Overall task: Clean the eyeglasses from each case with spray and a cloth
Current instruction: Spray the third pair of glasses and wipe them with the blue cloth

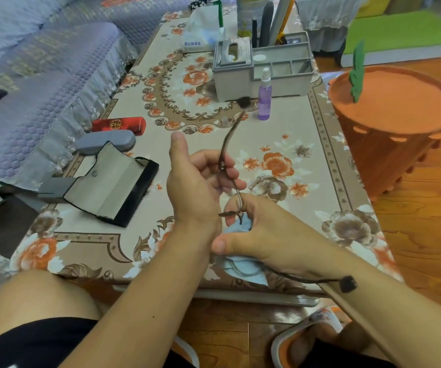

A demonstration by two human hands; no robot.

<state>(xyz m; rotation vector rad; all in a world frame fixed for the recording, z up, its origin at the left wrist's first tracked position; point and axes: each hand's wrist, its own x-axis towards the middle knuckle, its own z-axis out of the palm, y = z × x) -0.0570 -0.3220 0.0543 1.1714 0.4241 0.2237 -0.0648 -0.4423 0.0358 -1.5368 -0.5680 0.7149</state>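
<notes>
Both hands work over the table's near edge: my left hand pinches the eyeglasses at the hinge, my right hand grips the blue cloth around a lens. I'd rub gently, supporting the frame; the spray bottle stands well beyond, the open case to my left.

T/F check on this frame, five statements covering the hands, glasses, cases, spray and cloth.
1. The left hand holds the eyeglasses by the frame. True.
2. The right hand holds the purple spray bottle. False: the bottle stands on the table by the grey organizer; the right hand grips the blue cloth.
3. The black case lies open. True.
4. The red case is open. False: it lies closed, as does the grey case beside it.
5. The orange basket stands on the table. False: it stands beside the table's right edge.
</notes>
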